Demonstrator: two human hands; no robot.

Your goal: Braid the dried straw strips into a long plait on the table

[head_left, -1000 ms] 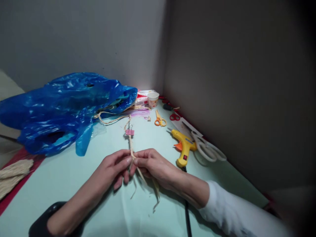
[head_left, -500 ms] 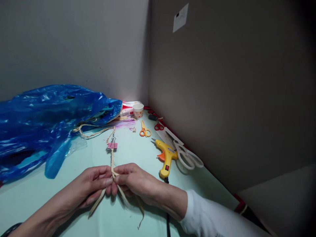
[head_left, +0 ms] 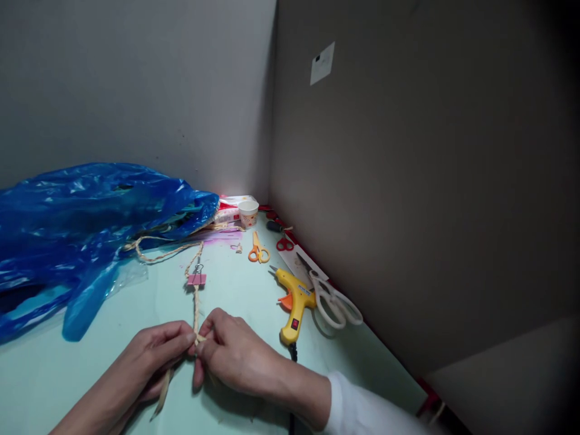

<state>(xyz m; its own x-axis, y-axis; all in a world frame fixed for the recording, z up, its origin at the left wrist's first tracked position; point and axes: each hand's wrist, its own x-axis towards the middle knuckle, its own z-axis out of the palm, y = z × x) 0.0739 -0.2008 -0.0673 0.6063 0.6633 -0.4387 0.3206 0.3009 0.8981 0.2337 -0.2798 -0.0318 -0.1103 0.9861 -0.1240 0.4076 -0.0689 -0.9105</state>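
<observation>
My left hand (head_left: 151, 356) and my right hand (head_left: 231, 356) meet at the near middle of the pale green table (head_left: 240, 290). Both pinch the end of a braided straw cord (head_left: 196, 302) between thumb and fingers. Loose tan strands (head_left: 162, 396) trail from under my left hand toward me. The cord runs away from me to a pink binder clip (head_left: 196, 279), then curves left under a blue plastic bag (head_left: 86, 223).
A yellow glue gun (head_left: 293, 305) lies right of my hands, its black cord running toward me. White scissors (head_left: 333, 302) lie beside it. Orange scissors (head_left: 257, 251), red scissors (head_left: 284, 243) and a paper cup (head_left: 248, 213) sit near the corner. Grey walls close the back and right.
The view tilted up and swung right, so the table items slid left and down. My hands closed in tighter on the cord, and fewer loose strands show below them.
</observation>
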